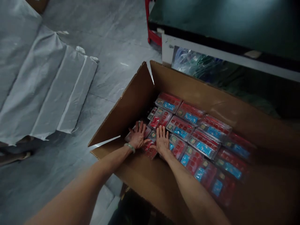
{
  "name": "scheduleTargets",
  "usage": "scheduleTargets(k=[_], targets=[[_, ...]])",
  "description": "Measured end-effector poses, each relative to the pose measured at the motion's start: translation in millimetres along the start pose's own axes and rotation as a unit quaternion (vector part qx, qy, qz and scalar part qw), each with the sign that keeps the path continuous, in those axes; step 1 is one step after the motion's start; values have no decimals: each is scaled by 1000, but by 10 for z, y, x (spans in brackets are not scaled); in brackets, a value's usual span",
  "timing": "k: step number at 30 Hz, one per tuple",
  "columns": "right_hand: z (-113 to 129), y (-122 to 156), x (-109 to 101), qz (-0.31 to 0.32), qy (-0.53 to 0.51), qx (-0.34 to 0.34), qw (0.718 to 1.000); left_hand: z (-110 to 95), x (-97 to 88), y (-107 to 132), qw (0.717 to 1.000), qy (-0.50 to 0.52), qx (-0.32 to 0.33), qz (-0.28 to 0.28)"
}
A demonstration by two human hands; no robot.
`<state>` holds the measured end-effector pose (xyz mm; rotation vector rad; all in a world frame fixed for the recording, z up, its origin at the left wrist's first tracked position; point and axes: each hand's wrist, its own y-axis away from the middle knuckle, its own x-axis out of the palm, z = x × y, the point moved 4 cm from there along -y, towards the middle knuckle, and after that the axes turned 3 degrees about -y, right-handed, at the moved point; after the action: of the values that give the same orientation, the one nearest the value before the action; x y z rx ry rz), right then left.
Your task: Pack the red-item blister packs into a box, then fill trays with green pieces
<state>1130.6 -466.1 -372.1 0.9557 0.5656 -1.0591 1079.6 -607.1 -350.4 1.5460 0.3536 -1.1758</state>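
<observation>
A large open cardboard box (178,82) holds several flat packs in clear plastic with red and blue cards (203,145), laid in rows. Both my hands reach into its left end. My left hand (137,137) lies flat, fingers spread, on a pack in the box's left corner; a pale green bangle sits on that wrist. My right hand (162,140) lies flat beside it, fingers stretched out over another red pack (176,147). Neither hand grips anything.
The box stands on a grey tiled floor (112,37). Grey-white wrapped bundles (44,78) lie to the left. A dark table (225,28) with a white edge and a red frame stands behind the box, with plastic-wrapped goods under it.
</observation>
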Motion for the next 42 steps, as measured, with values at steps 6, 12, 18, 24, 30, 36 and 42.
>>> scheduleTargets(k=[6,12,18,24,30,36,42], targets=[[35,339,-449,-62,-44,11,997,86,-382,112,1000,0,10,-25],[-899,1678,-1087,-214,9,178,961,60,-706,204,996,24,-39,-83],[-2149,3337,-1794,-335,115,291,889,-499,-2407,109,912,102,20,-396],[-2662,3358,-3170,-482,129,240,833,-1320,-4479,-411,844,47,132,-517],[-3020,2358,-4418,-441,171,115,874,-1755,-4496,-1036,906,-36,155,-391],[-3381,1851,-4746,-339,190,164,907,-1775,-4365,-1195,915,-26,108,-389],[-3464,1736,-4780,-337,231,195,892,-1735,-4349,-1285,918,33,114,-379]])
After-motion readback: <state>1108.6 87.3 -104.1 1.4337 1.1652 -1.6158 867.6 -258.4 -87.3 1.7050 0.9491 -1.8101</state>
